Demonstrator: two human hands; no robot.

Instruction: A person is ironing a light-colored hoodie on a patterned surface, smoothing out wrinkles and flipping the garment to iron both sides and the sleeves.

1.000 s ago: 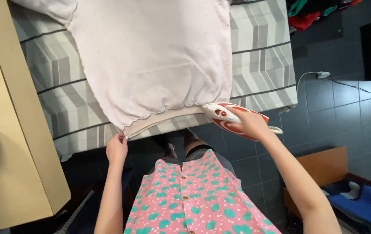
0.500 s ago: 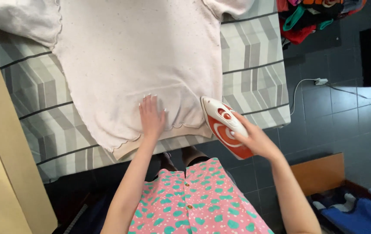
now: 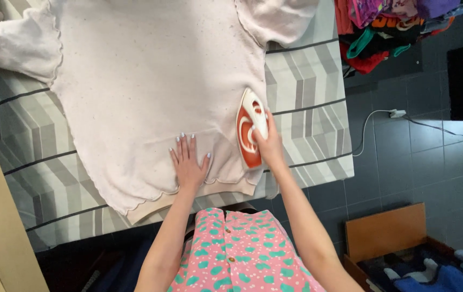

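Showing one pale pink sweatshirt (image 3: 150,92) lying on one grey striped board cover (image 3: 307,108). Showing one orange and white iron (image 3: 251,128), with two hands, the left hand (image 3: 189,165) and the right hand (image 3: 269,143) (both the person's own). Showing one white cord (image 3: 374,127) trailing over the dark floor tiles, one heap of coloured clothes (image 3: 383,27), one wooden box (image 3: 388,235).

Pale pink sweatshirt (image 3: 150,92) lies spread flat, front down, hem nearest the person. Orange-and-white iron (image 3: 250,130) rests soleplate-down on its lower right edge.
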